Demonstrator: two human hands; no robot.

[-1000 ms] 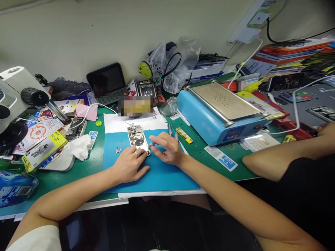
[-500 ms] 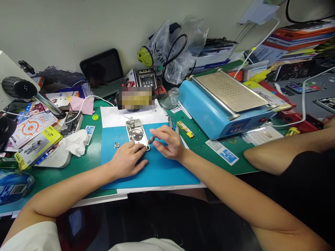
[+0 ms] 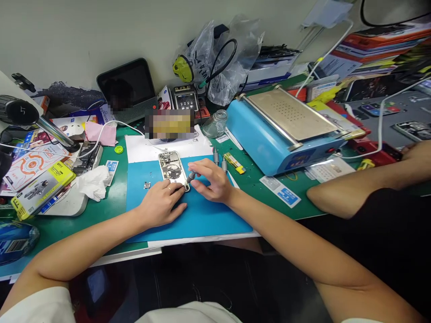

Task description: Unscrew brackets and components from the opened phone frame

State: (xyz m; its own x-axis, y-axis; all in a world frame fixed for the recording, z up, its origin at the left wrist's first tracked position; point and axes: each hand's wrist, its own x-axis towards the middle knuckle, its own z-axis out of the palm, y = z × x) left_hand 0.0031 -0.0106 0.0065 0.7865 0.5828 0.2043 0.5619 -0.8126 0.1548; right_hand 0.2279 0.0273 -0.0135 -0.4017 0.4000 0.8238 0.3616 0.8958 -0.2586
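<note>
An opened phone [image 3: 172, 167] with its inner parts bare lies on a blue mat [image 3: 202, 220]. My left hand [image 3: 164, 202] is laid over the phone's lower end, fingers outstretched, a ring on one of them. Between the thumb and fingertips of my right hand [image 3: 213, 181] is a small grey screwdriver [image 3: 190, 176], tilted, its lower end at the phone's bottom right corner. The tip is too small to make out. A tiny metal part [image 3: 147, 185] sits on the mat left of the phone.
Two more grey screwdrivers [image 3: 216, 155] lie beyond my right hand, near a yellow strip [image 3: 235, 163]. A blue heating-plate machine [image 3: 262, 148] stands at right, a glass jar [image 3: 215, 124] behind. Boxes [image 3: 43, 190] and crumpled tissue [image 3: 94, 183] crowd the left. Another person's arm [image 3: 363, 184] rests at right.
The whole view has shifted slightly, so things appear a little further left. Both hands keep their places at the phone, the screwdriver still in my right fingers.
</note>
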